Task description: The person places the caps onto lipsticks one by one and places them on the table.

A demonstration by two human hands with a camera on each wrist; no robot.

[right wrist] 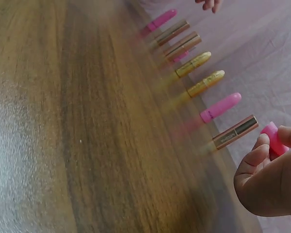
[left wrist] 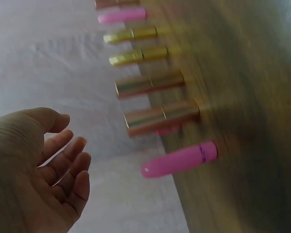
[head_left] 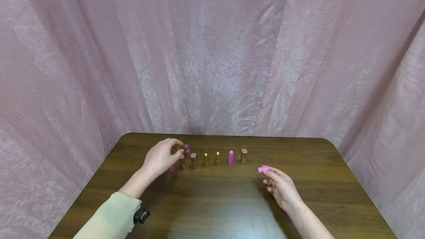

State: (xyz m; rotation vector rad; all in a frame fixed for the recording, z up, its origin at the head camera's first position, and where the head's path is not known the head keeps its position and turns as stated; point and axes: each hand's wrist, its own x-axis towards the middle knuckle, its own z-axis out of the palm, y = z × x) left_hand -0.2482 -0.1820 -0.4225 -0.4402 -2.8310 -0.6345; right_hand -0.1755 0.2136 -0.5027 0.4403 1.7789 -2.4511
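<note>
My right hand [head_left: 281, 188] pinches a pink lipstick cap [head_left: 261, 170] between thumb and fingers, raised over the table to the right of a row of lipsticks. At the row's left end hovers my left hand [head_left: 161, 157], its fingers loosely bent and nothing in them, as the left wrist view shows. Close by its fingertips stands an uncapped pink lipstick base [head_left: 187, 151], behind the row. The hand partly covers a capped pink lipstick [left wrist: 179, 161] at the left end. Beside that stand two rose-gold lipsticks [head_left: 194, 161], upright.
Further right in the row are two gold lipsticks [head_left: 217, 159], a pink bullet-shaped lipstick [head_left: 231, 157] and one more rose-gold lipstick [head_left: 244, 156]. All stand upright on the brown wooden table [head_left: 225, 202]. A pink curtain [head_left: 219, 54] hangs behind the table's far edge.
</note>
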